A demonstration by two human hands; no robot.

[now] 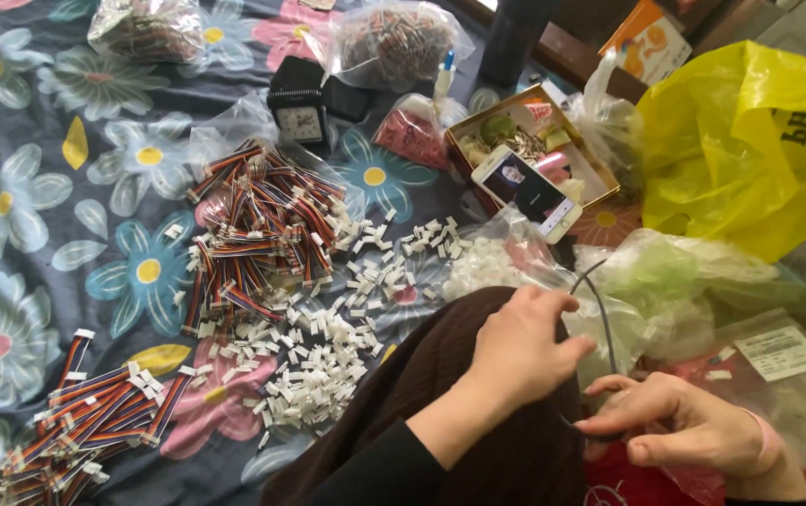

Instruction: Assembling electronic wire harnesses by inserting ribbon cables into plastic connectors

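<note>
Spread over a bed, the blue floral cloth (37,187) carries heaped wire bundles, while near its right edge a thin dark wire (603,319) runs upright between the left hand (520,347) above and the right hand (679,426) below, both hands' fingers pinched shut on it.

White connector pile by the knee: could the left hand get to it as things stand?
Probably yes. The left hand sits just right of the white connector pile, with only the person's dark-clad knee between, but it is pinching a thin dark wire shared with the right hand.
</note>
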